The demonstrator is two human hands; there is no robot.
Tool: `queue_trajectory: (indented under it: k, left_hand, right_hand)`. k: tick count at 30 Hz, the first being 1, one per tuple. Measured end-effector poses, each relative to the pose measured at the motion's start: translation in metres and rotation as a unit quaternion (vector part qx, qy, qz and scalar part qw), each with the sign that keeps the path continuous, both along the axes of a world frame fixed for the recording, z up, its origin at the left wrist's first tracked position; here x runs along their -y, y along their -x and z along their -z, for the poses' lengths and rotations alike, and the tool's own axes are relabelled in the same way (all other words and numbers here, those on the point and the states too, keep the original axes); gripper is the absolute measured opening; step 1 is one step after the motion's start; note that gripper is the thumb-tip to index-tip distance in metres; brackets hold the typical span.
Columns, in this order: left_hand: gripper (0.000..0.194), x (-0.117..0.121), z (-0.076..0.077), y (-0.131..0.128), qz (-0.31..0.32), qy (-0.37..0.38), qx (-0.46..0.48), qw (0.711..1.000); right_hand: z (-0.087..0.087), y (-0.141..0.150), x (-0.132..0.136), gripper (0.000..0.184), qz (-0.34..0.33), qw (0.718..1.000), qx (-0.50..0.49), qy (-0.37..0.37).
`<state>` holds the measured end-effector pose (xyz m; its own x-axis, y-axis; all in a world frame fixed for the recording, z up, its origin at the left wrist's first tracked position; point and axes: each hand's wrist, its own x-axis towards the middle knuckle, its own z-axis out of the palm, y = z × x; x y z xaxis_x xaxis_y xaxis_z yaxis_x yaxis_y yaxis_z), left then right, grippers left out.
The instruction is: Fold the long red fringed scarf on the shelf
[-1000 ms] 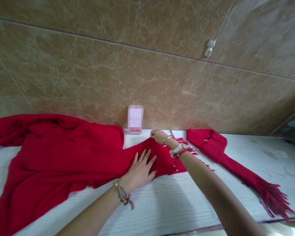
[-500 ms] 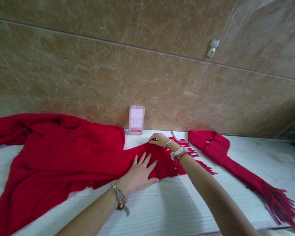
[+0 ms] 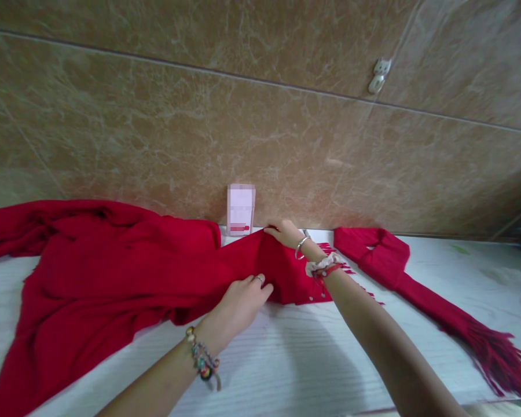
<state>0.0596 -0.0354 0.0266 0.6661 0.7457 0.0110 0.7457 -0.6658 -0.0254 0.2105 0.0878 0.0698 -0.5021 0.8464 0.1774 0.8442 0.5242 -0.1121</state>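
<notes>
A wide red scarf (image 3: 125,272) lies loosely bunched across the white surface, with a fringe at its right end. My right hand (image 3: 286,234) pinches its far edge, which is raised slightly off the surface in front of the wall. Closer to me, my left hand (image 3: 245,301) has its fingers curled on the near edge of the same cloth; the fingertips are partly hidden. Both hands work on the narrower part, left of the fringe. Beyond my right forearm, a second, narrower red piece with a fringe (image 3: 443,307) lies folded and bent.
A phone-like pale pink object (image 3: 241,209), blurred over, leans upright against the brown marbled tile wall (image 3: 156,127). A small white cat-shaped hook (image 3: 380,75) is fixed higher up. The white wood-grain surface (image 3: 243,370) runs along the wall's foot.
My left hand has gone from lying flat and spread to curled on the near edge. My right hand has risen a little toward the wall, lifting the scarf's far edge.
</notes>
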Motion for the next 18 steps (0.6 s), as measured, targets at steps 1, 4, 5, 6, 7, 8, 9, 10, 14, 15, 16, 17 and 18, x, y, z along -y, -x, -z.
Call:
queue_trajectory:
  k: [1,4,5,6,7,8,9,10,14,15,16,17,18]
  left_hand:
    - [0.039,-0.001,-0.002,0.002,-0.001,0.0,-0.004,1.0]
    - [0.032,-0.001,-0.008,0.008,0.025,0.005,-0.01,1.0]
    - [0.029,-0.001,-0.009,0.01,0.042,0.011,-0.009,0.999]
    - [0.025,-0.001,-0.009,0.011,0.057,0.018,-0.007,0.998]
    - [0.022,0.0,-0.01,0.012,0.067,0.026,-0.004,0.997]
    - [0.019,0.0,-0.009,0.013,0.068,0.034,-0.003,0.997]
    - [0.018,-0.001,-0.009,0.012,0.062,0.04,-0.001,0.997]
    - [0.019,-0.001,-0.008,0.011,0.054,0.042,0.0,0.998]
    - [0.026,-0.005,0.0,0.005,0.04,-0.002,0.033,0.999]
    - [0.027,-0.006,0.002,0.004,0.041,-0.019,0.048,0.998]
    - [0.03,-0.007,0.005,0.003,0.046,-0.031,0.06,0.997]
    - [0.036,-0.008,0.007,0.002,0.053,-0.037,0.069,0.996]
    - [0.042,-0.009,0.01,0.003,0.06,-0.035,0.072,0.995]
  right_hand:
    - [0.001,-0.001,-0.002,0.023,0.004,1.0,-0.008,-0.001]
    - [0.018,0.0,-0.007,0.019,0.006,1.0,-0.02,0.004]
    - [0.027,0.002,-0.009,0.016,0.005,1.0,-0.019,0.005]
    - [0.036,0.003,-0.009,0.014,0.005,1.0,-0.02,0.007]
    - [0.044,0.004,-0.01,0.012,0.006,1.0,-0.022,0.007]
    - [0.051,0.004,-0.011,0.011,0.007,1.0,-0.026,0.005]
    - [0.057,0.003,-0.011,0.011,0.008,0.999,-0.032,0.002]
    - [0.061,0.001,-0.011,0.012,0.008,0.999,-0.04,-0.003]
    - [0.058,-0.015,-0.011,0.019,0.018,0.997,-0.075,-0.027]
    - [0.055,-0.021,-0.009,0.021,0.022,0.996,-0.082,-0.032]
    - [0.053,-0.027,-0.006,0.023,0.027,0.995,-0.089,-0.037]
    - [0.052,-0.033,-0.002,0.024,0.031,0.994,-0.094,-0.04]
    - [0.052,-0.039,0.003,0.025,0.036,0.994,-0.095,-0.039]
